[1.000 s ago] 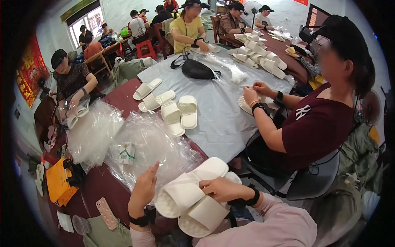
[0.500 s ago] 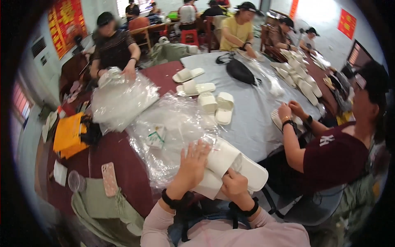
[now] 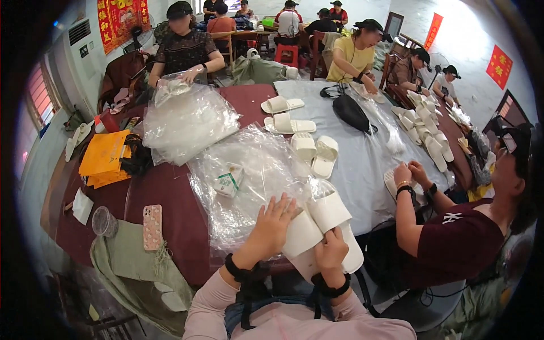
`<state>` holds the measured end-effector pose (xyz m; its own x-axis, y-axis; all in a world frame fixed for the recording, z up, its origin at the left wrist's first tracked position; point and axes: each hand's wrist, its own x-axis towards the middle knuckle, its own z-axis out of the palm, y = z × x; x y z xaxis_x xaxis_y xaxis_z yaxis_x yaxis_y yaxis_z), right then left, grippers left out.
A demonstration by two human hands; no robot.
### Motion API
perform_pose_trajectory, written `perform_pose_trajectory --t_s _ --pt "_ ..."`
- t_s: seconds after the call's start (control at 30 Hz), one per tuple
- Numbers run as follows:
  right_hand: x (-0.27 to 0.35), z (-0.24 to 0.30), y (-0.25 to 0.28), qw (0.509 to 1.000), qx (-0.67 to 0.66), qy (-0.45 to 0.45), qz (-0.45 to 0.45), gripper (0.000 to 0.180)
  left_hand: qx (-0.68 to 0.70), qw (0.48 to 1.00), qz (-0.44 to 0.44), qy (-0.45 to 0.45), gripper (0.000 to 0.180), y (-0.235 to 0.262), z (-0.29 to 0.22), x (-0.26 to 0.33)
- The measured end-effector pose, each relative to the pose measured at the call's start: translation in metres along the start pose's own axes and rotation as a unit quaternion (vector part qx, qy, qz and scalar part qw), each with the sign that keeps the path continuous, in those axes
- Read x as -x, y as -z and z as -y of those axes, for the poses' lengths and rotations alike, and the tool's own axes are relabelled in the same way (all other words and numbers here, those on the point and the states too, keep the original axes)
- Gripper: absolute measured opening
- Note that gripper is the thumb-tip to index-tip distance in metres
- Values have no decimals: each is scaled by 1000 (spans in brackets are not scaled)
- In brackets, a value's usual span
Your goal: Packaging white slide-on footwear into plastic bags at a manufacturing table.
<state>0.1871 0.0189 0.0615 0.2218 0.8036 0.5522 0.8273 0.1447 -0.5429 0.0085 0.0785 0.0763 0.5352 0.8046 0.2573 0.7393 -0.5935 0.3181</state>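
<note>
At a dark red tabletop (image 3: 180, 226), holding white slippers (image 3: 330, 212) in the right grip (image 3: 331, 249). Beside them, with left grip (image 3: 271, 228) spread open.

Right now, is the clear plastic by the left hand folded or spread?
Spread: the clear plastic lies wide across the table, beneath a small box.

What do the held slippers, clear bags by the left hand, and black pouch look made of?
Held slippers: likely moulded foam or soft plastic; matte, off-white, smooth straps without visible weave.
Clear bags: thin plastic film, glossy; see-through, with creases and sharp glints.
Black pouch: possibly fabric or leather-like; dull, rounded, too small to settle.
</note>
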Motion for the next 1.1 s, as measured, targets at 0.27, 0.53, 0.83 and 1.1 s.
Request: perform_pose_trajectory --t_s 0.27,0.53,0.83,1.1 --pt "-6 -9 8 999 15 -15 -27 30 176 982 -42 -47 70 6 12 6" --pt "-2 -34 36 992 -55 -114 -13 30 198 961 -144 128 46 38 28 17" --pt "2 -50 84 855 -468 -213 74 31 222 943 -205 137 52 -15 1 20" --pt "-9 -17 94 782 -480 50 395 31 95 983 -146 61 78 -51 15 24"
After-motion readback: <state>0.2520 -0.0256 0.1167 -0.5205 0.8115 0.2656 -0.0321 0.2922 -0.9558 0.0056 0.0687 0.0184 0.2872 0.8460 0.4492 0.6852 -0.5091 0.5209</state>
